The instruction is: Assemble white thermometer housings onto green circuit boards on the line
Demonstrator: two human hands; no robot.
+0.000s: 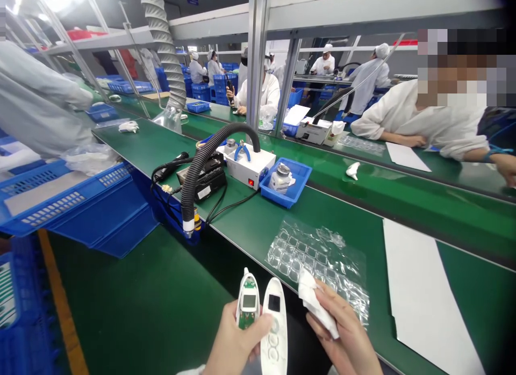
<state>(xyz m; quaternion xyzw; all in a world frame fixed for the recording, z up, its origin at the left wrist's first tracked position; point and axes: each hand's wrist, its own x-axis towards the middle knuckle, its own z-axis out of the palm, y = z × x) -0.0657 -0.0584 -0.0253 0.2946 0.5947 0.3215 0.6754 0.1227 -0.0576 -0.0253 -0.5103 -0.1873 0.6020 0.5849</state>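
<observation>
My left hand (237, 337) is closed around two white pieces of a handheld device, held side by side. One is a back housing (249, 301) with a narrow tip, a small grey screen and a green circuit board showing. The other is a long oval front cover (274, 332) with a dark window and button outlines; my thumb presses on its edge. Just to the right, my right hand (342, 326) pinches a crumpled white tissue (316, 302), apart from both pieces. Behind that hand a clear plastic blister sheet (318, 257) lies on the green bench (250, 230).
Near the bench edge stand a grey box with a black hose (201, 165) and blue pliers (242, 150). A blue tray (286, 181) holds a bottle. White board (427, 289) lies at right. Blue crates (97, 214) are at left. A co-worker (435, 112) sits across the conveyor (374, 187).
</observation>
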